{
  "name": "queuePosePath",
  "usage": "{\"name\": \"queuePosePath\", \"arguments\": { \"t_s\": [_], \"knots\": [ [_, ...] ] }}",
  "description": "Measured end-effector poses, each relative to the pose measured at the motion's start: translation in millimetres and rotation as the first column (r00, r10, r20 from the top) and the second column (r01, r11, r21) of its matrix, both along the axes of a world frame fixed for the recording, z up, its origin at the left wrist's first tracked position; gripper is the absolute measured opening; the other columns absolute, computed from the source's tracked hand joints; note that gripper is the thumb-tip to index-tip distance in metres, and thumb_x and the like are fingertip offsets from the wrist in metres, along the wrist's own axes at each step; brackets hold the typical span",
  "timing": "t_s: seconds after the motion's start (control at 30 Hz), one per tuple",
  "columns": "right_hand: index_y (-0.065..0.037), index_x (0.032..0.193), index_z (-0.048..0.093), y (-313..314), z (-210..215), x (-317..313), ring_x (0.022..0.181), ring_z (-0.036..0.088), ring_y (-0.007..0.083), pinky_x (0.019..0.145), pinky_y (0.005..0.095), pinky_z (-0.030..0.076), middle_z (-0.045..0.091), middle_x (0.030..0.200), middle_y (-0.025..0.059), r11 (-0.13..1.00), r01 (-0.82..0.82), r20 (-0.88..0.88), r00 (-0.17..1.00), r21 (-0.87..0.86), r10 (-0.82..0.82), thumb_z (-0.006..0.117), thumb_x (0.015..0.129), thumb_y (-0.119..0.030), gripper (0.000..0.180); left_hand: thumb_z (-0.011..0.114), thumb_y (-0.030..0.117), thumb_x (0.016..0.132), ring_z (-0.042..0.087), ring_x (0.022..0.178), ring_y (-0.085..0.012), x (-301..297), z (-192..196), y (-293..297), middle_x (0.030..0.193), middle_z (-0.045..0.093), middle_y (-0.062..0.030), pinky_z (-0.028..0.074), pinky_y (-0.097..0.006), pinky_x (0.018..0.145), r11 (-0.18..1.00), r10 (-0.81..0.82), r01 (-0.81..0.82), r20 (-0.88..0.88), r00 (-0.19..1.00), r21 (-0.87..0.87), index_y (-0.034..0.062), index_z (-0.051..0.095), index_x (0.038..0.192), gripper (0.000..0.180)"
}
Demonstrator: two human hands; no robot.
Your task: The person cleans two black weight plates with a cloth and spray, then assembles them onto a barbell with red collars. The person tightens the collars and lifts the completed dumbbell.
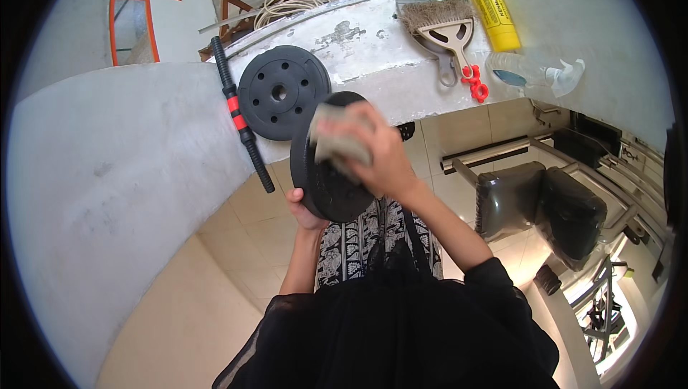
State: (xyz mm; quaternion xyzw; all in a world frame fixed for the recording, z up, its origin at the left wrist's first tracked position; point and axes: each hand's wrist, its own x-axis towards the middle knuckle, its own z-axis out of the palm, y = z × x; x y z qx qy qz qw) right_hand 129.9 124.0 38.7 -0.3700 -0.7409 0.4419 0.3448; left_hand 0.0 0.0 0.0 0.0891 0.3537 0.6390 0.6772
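A black weight plate point(309, 185) is tilted up in front of me, over my lap. My left hand point(305, 210) grips its lower left edge, thumb on the near side and the other fingers mostly hidden behind. Against the plate's face, my right hand point(385, 156) holds a beige cloth point(331, 135); both are smeared by motion. Just beyond lies a second black weight plate point(259, 99), flat on the white ledge point(373, 84), with a ring of holes round its centre. Along that plate's left side rests a threaded black dumbbell bar point(225, 74) with red bands.
A brush point(441, 16) lies over a grey dustpan point(446, 70), beside red plastic pieces point(479, 89). Right of them are a yellow cylindrical container point(494, 13) and a clear spray bottle point(527, 70). Coiled cable point(283, 6) sits behind the ledge. Black padded gym equipment point(505, 199) stands at right.
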Motion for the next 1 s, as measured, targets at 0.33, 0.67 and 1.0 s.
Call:
{"name": "queuePosePath", "arguments": {
  "t_s": [0.33, 0.67, 1.0],
  "knots": [
    [-0.018, 0.108, 0.062, -74, 16, 25, 0.091, 0.058, 0.0269, 0.075, 0.0349, 0.048, 0.053, 0.099, 0.0093, 0.938, -0.104, -0.028, 0.994, -0.329, 0.101, 0.069, 0.065, -0.003, 0.047, 0.037, 0.058, 0.077, 0.052, 0.107, -0.0357, 3, 8, 15, 0.12, 0.049, -0.0248, 0.04, -0.045, 0.094, 0.99, 0.137, -0.139, 0.105, 0.985, 0.015, 0.0014, 0.037, 0.13, 0.077],
    [-0.015, 0.108, 0.062, -37, 37, -23, 0.084, 0.061, 0.0265, 0.071, 0.0348, 0.05, 0.056, 0.096, 0.0089, 0.944, 0.093, -0.074, 0.99, -0.316, -0.122, 0.069, 0.07, -0.007, 0.039, 0.038, 0.055, 0.078, 0.048, 0.112, -0.0311, 6, -11, 3, 0.124, 0.048, -0.0192, 0.038, -0.038, 0.096, 0.944, 0.323, -0.31, 0.122, 0.938, -0.116, 0.0016, 0.041, 0.126, 0.072],
    [-0.016, 0.104, 0.063, -76, 18, 30, 0.085, 0.061, 0.0259, 0.073, 0.0324, 0.05, 0.056, 0.095, 0.0079, 0.884, -0.047, -0.006, 0.999, -0.466, 0.05, 0.07, 0.067, -0.006, 0.039, 0.032, 0.058, 0.08, 0.054, 0.102, -0.0319, 4, 12, 25, 0.118, 0.051, -0.0213, 0.042, -0.044, 0.091, 0.959, 0.283, -0.281, 0.084, 0.955, -0.031, -0.0006, 0.044, 0.122, 0.074]
  ]
}}
